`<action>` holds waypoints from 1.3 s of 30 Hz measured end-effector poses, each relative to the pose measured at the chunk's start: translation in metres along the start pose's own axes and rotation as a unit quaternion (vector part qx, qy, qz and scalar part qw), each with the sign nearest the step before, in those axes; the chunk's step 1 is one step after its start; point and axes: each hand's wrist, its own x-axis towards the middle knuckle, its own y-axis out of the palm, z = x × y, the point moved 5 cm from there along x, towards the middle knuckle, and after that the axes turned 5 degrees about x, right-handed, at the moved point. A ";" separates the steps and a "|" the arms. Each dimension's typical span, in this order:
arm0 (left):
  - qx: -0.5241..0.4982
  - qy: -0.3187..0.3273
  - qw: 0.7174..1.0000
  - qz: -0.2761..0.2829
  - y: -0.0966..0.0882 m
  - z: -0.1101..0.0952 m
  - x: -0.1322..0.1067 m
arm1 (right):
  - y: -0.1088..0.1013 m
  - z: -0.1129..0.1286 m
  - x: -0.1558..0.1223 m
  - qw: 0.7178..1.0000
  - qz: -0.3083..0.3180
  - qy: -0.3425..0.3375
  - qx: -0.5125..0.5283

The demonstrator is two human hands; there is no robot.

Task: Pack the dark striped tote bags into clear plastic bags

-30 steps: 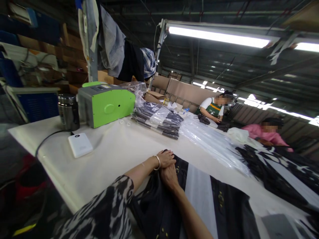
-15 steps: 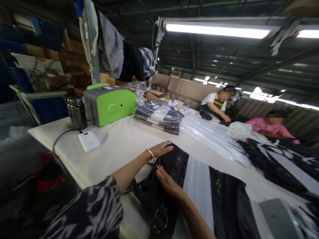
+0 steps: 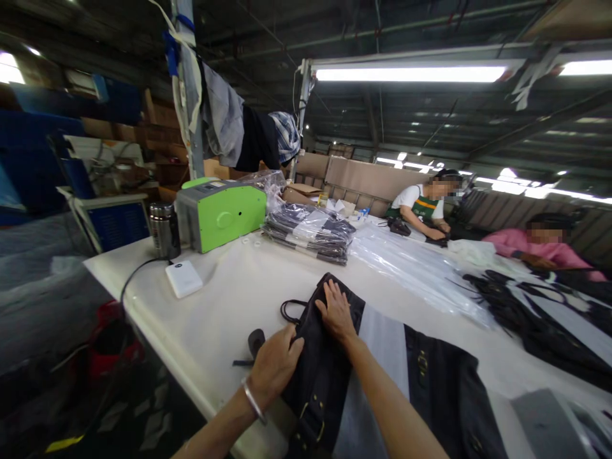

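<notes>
A flask (image 3: 164, 229) and a green machine (image 3: 221, 213) stand far left on the table (image 3: 224, 299). The left hand (image 3: 275, 363) has come back to the near edge and now grips the dark cloth (image 3: 318, 376), fingers curled. A moment ago both hands sat together. The right hand (image 3: 337, 312) lies flat and spread on the cloth's far end, so it looks like smoothing or folding. More cloth (image 3: 442, 389) lies right

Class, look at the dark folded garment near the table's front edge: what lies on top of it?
Both hands rest on the dark garment: the left hand at its near edge, the right hand flat further up. The cloth beneath the palms is hidden.
</notes>
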 end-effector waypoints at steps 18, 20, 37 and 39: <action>0.110 0.264 0.958 -0.035 0.029 -0.076 0.129 | 0.036 -0.024 0.013 0.996 0.053 -0.030 -0.057; 0.120 0.194 0.971 0.066 0.058 -0.063 0.169 | 0.033 -0.029 0.015 0.997 0.074 -0.024 -0.030; 0.006 0.117 0.993 0.033 0.081 -0.015 0.225 | -0.132 -0.071 -0.050 0.972 -0.188 0.033 0.137; -0.039 0.102 0.992 0.061 0.075 -0.016 0.235 | -0.181 -0.098 -0.095 0.946 -0.307 0.062 0.080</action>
